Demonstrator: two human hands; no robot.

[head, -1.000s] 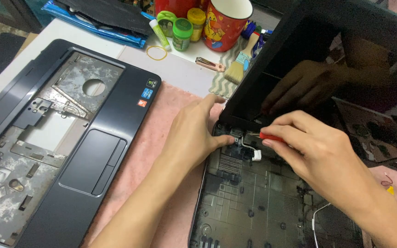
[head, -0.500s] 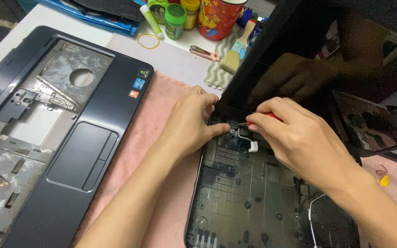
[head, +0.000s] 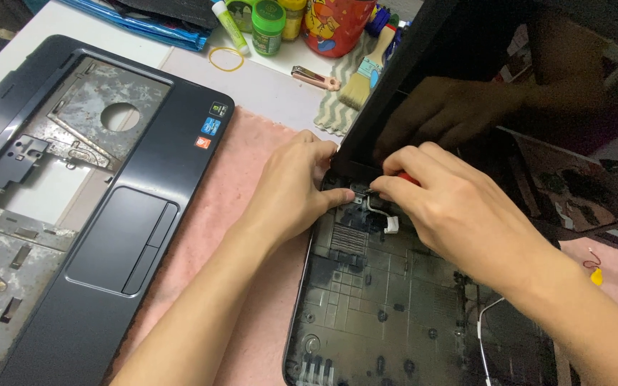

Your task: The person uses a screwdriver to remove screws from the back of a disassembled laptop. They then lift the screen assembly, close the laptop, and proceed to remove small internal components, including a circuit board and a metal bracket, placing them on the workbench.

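A stripped black laptop base (head: 395, 314) lies on a pink mat, its dark glossy screen (head: 509, 93) standing open behind it. My left hand (head: 291, 189) rests on the base's left rear corner, fingertips at the hinge (head: 357, 191). My right hand (head: 452, 207) pinches a red-handled screwdriver (head: 408, 178), its tip down at the same hinge. A short white cable with a connector (head: 388, 223) hangs beside the hinge. Both hands are mirrored in the screen.
A removed grey palmrest cover (head: 94, 214) with touchpad lies upside at the left. Behind are a yellow rubber band (head: 225, 59), nail clipper (head: 316, 77), paint brush (head: 363, 82), glue stick, green-capped jar and a red printed cup (head: 337, 25). A white wire (head: 482, 336) crosses the base.
The view has shifted closer toward the hinge. Both hands stay at the left hinge, the right one turning slightly with the screwdriver.
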